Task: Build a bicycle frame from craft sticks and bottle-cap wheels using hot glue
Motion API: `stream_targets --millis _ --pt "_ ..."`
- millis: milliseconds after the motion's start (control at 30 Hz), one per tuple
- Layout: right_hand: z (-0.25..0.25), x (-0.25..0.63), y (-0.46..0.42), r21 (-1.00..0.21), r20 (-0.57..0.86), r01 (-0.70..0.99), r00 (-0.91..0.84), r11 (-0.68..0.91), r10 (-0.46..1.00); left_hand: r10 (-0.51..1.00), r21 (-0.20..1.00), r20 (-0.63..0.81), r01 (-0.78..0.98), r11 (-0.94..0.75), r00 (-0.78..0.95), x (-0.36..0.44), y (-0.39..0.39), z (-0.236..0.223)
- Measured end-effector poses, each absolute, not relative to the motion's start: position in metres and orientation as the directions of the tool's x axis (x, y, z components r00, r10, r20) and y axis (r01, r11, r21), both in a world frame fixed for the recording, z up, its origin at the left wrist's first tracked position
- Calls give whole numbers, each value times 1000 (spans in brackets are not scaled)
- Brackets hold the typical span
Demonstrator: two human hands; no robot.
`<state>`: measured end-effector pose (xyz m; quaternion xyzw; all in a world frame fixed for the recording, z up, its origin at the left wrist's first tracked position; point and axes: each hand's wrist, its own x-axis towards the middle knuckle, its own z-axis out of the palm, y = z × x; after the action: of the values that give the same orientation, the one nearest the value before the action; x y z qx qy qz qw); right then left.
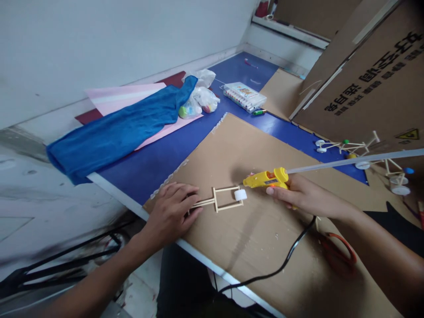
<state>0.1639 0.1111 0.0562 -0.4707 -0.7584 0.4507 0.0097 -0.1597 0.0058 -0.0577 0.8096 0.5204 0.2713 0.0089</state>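
- Head view: right fingers (281, 193) clamp yellow plastic glue gun (266, 178); left fingers (186, 192) pinch pale wooden-stick frame (215, 200) on brown cardboard (258, 234).
- Step, judged: gluing near white cylinder (240, 194); next calls for steady aim.

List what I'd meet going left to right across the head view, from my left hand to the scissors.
Your left hand → the wooden stick frame → the white cylinder at its right end → the yellow glue gun → your right hand → the orange-handled scissors.
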Motion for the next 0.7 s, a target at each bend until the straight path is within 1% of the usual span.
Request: stream_targets --millis 200,367,433,567,633,700 --pt "58 167 104 -699 -381 702 -530 140 757 852 301 424 839 -453 308 -159 5 -58" --pt "60 175 87 -738 -333 671 -454 71 826 855 306 420 840 -449 304 -159 5 -57" --pt "55 178 79 -770 -302 636 -431 49 851 862 318 406 837 -445 304 -160 5 -57" --pt "37 183 63 -858 -227 514 -402 13 887 874 344 368 827 -444 316 -161 4 -54" --pt "30 186 55 -874 -223 485 -411 5 884 875 342 355 825 -450 330 -158 6 -50" --pt "24 191 48 -860 -250 510 -431 5 867 872 331 341 823 -462 352 -151 10 -47"
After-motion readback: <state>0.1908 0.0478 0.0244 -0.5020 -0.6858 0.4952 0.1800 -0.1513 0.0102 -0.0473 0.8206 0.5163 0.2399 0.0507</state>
